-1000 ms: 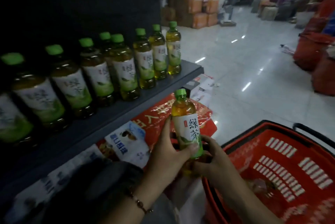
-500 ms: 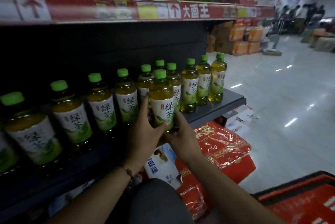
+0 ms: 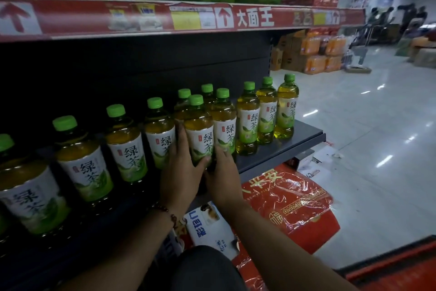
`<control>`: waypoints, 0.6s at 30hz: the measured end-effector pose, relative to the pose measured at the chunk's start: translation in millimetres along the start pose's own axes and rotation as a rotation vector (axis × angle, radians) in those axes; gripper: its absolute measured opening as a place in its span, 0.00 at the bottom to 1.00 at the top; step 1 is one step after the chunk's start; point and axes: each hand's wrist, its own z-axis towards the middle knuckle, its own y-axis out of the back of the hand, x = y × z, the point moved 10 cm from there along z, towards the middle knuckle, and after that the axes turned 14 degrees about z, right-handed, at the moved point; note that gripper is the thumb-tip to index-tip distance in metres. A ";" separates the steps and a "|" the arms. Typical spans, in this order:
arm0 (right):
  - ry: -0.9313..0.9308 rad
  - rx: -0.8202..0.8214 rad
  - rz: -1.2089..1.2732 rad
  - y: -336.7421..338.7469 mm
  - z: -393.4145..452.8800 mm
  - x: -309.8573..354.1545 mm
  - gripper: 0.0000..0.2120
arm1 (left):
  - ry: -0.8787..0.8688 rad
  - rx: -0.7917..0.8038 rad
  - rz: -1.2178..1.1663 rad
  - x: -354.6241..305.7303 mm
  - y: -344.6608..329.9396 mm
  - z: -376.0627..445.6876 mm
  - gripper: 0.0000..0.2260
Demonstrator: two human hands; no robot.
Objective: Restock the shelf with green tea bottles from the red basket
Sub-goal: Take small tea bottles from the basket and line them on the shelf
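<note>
At frame centre my left hand (image 3: pixel 181 180) and right hand (image 3: pixel 223 172) clasp one green tea bottle (image 3: pixel 199 132) — I should lower it straight, label forward, onto the shelf (image 3: pixel 283 151).

Both forearms reached forward and up, converging at the grip. The left hand (image 3: pixel 180 176) wrapped one side of a bottle (image 3: pixel 200 135), thumb across its front low down and fingers running up its far side. The right hand (image 3: pixel 223 176) cupped the opposite side near the base, fingers curled around it. A beaded bracelet (image 3: pixel 165 211) circled the left wrist.
</note>
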 end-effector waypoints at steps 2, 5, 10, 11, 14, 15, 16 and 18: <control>-0.006 0.014 0.050 1.8 -1.4 0.0 0.30 | 0.000 0.015 0.012 -0.4 -0.1 -2.2 0.48; -0.014 0.135 0.141 4.1 -7.9 2.8 0.35 | -0.017 0.040 0.042 -2.5 5.0 -13.6 0.44; -0.035 0.281 -0.336 60.2 -35.6 -9.2 0.34 | -0.289 0.015 0.179 -48.7 13.7 -57.5 0.23; -0.034 0.305 -0.456 77.3 -45.2 -17.2 0.35 | -0.351 0.056 0.206 -62.6 5.0 -67.1 0.23; -0.142 0.380 -0.787 134.0 -82.1 -58.0 0.37 | -0.506 0.322 0.252 -110.4 -42.7 -101.8 0.26; -0.205 0.389 -0.858 156.0 -96.3 -73.9 0.37 | -0.560 0.432 0.266 -126.9 -63.1 -117.7 0.28; -0.275 0.392 -0.899 178.7 -112.4 -89.0 0.38 | -0.623 0.515 0.288 -143.0 -82.3 -134.7 0.29; -0.434 0.378 -0.937 225.1 -148.9 -120.0 0.38 | -0.754 0.604 0.332 -176.8 -114.5 -168.0 0.32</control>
